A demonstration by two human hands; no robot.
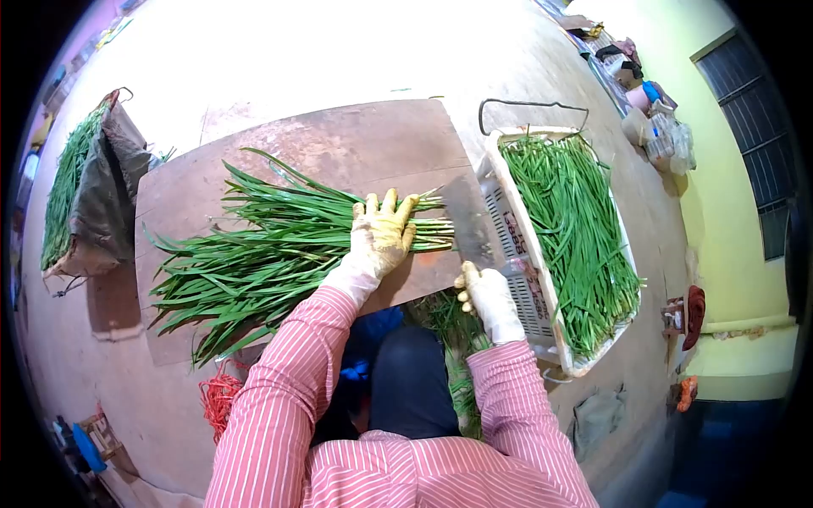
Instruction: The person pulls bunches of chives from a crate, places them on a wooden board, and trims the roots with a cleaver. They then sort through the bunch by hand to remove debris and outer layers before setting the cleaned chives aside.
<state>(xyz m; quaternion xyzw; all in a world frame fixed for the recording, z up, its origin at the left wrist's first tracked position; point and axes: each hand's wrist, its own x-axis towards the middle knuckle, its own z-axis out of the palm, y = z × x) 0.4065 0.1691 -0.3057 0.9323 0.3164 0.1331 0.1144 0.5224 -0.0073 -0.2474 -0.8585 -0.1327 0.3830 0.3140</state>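
Observation:
My left hand [381,241], in a stained pale glove, lies across a bunch of long green garlic chives [229,279]. Its fingers are stretched out and spread, pressing the stalks onto a brown board [339,140]. The leaves fan out to the left; the pale stalk ends point right. Closed around the handle of a broad cleaver [470,216] is my gloved right hand [487,296]. The cleaver's blade stands just beyond the stalk ends at the board's right edge, and the handle is mostly hidden by the fingers.
Right of the board stands a white plastic crate [555,317] of garlic chives, with a wire handle [533,104]. A dark cloth-lined container [106,195] of greens sits at left. Red string [220,396] lies beside my left arm, and loose green scraps [457,339] lie below the board.

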